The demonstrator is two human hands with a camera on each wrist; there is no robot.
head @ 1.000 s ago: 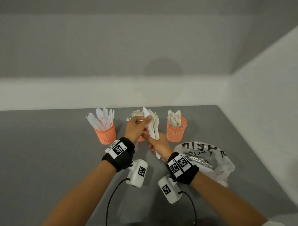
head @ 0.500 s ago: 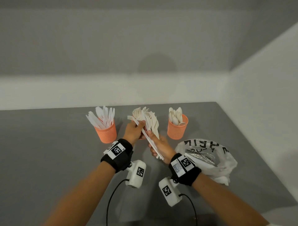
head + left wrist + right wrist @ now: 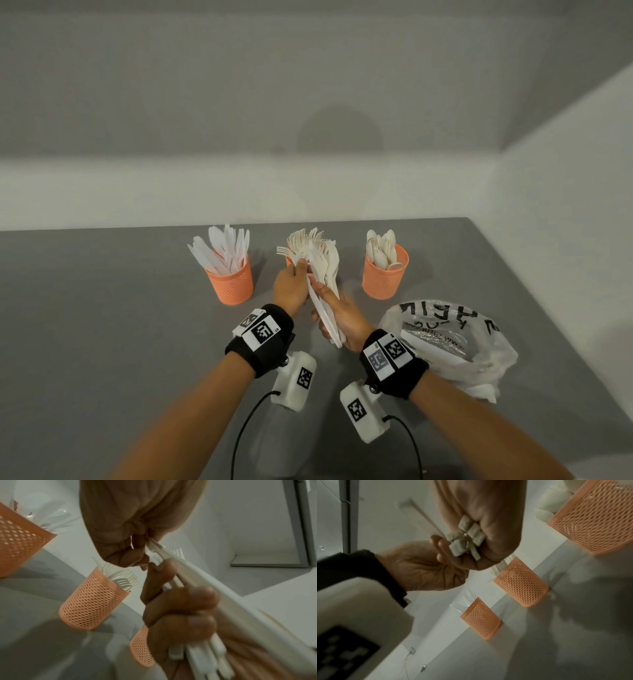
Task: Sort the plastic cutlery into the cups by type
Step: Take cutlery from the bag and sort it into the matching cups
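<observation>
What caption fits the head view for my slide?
Right hand grips a cutlery bundle; left hand pinches one piece.

The middle cup [image 3: 289, 261] is mostly hidden behind the left hand [image 3: 289, 286] and the bundle of cutlery [image 3: 325, 274] in the right hand [image 3: 342, 317]. Past the right hand, the bag's [image 3: 445, 339] letters are crumpled and unclear.

Grey table [image 3: 102, 325] — three orange cups [image 3: 230, 286]; plastic bag [image 3: 455, 346].
</observation>
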